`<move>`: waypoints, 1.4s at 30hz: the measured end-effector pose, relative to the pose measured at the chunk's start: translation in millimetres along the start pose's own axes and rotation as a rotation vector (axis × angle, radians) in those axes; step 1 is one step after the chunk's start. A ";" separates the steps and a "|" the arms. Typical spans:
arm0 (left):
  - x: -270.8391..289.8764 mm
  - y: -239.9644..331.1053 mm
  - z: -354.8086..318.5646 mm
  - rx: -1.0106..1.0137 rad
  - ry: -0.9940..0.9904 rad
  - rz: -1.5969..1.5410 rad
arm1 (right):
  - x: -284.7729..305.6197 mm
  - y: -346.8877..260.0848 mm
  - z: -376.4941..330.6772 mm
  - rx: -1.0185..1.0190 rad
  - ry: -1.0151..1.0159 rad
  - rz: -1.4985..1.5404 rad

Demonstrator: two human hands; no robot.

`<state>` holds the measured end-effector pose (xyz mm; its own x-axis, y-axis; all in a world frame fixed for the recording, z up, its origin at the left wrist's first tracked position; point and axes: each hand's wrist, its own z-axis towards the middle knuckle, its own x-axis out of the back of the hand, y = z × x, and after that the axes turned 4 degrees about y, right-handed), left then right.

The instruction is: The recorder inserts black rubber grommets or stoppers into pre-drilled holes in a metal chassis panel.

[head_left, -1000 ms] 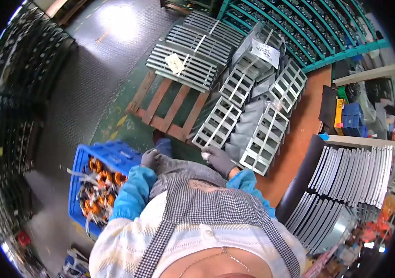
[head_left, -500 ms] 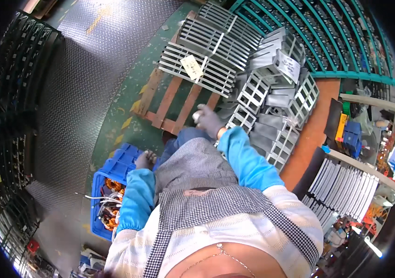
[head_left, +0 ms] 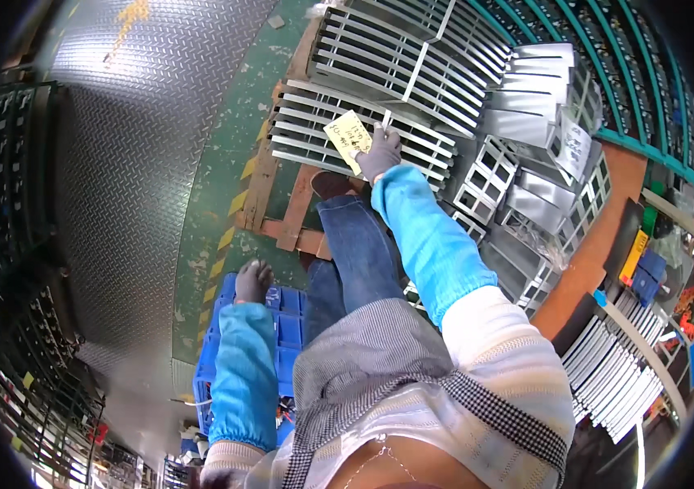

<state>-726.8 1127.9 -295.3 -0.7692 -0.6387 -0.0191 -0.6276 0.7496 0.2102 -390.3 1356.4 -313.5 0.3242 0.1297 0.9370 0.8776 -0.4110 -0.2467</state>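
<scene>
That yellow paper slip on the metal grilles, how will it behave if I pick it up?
The yellow paper slip looks thin and flat, so probably very light and floppy. It lies loose on the slatted metal grille, so a push would likely slide it. The gloved right hand touches its edge; gloves may make pinching it fiddly.

Blue crate (head_left: 288, 319) on green floor (head_left: 225, 175) beside wooden pallet (head_left: 296, 213). Steel tread plate (head_left: 127, 163) adjoins at left. Dark racks (head_left: 5, 204) line far left edge.

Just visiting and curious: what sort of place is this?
Probably a factory or metalworking shop: stacked grey metal frames on a wooden pallet, steel tread-plate floor, and a blue parts crate.
</scene>
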 end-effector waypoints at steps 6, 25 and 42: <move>-74.1 93.9 117.5 -0.097 -0.320 0.105 | -29.6 1.8 14.8 0.076 -0.141 0.365; -266.9 194.4 147.7 0.009 -0.119 0.700 | 22.7 399.4 -160.0 -1.254 0.125 0.868; -418.9 225.3 223.4 0.385 -0.233 0.721 | 85.7 573.5 -167.6 -0.886 -0.018 -0.046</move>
<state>-572.7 1603.1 -458.4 -0.9752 0.0389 -0.2179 0.0615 0.9933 -0.0980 81.6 980.6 -333.3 0.3073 0.1739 0.9356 0.2967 -0.9517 0.0795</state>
